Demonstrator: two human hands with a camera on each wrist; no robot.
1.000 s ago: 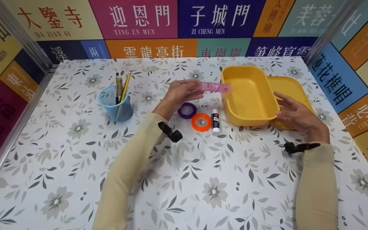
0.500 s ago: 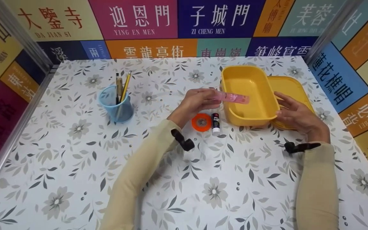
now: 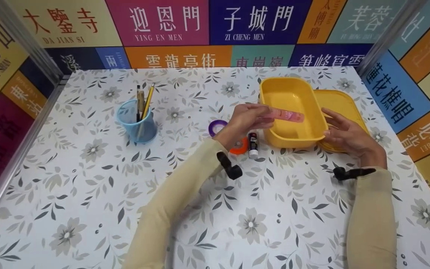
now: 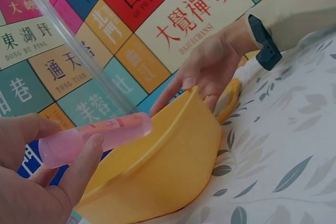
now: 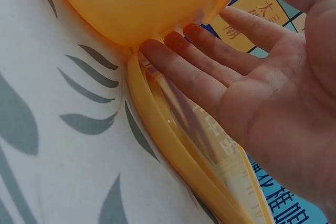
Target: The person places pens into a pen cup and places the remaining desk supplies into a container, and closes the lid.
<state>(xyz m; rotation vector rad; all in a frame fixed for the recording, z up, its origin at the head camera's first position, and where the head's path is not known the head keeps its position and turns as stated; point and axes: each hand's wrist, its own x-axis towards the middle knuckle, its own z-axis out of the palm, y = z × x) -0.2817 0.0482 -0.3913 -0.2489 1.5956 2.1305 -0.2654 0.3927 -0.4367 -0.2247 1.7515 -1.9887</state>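
In the head view my left hand (image 3: 250,118) pinches one end of a translucent pink tube (image 3: 289,115), its other end reaching over the yellow box (image 3: 293,142). The left wrist view shows the tube (image 4: 118,132) with a printed label, between thumb and fingers above the box rim. My right hand (image 3: 351,138) rests its fairly straight fingers against the box's right side, thumb at the rim. In the right wrist view those fingers (image 5: 184,72) touch the outer wall. A glue stick (image 3: 253,145), an orange tape roll (image 3: 239,148) and a purple tape roll (image 3: 215,126) lie left of the box.
The yellow lid (image 3: 343,104) lies partly beneath and to the right of the box. A blue mesh pen cup (image 3: 137,125) with a pencil and pens stands on the left. Printed panels (image 3: 170,22) wall the flower-patterned table (image 3: 106,194).
My left hand has moved right with the pink tube, from left of the box to over its opening. The right hand stays at the box's side.
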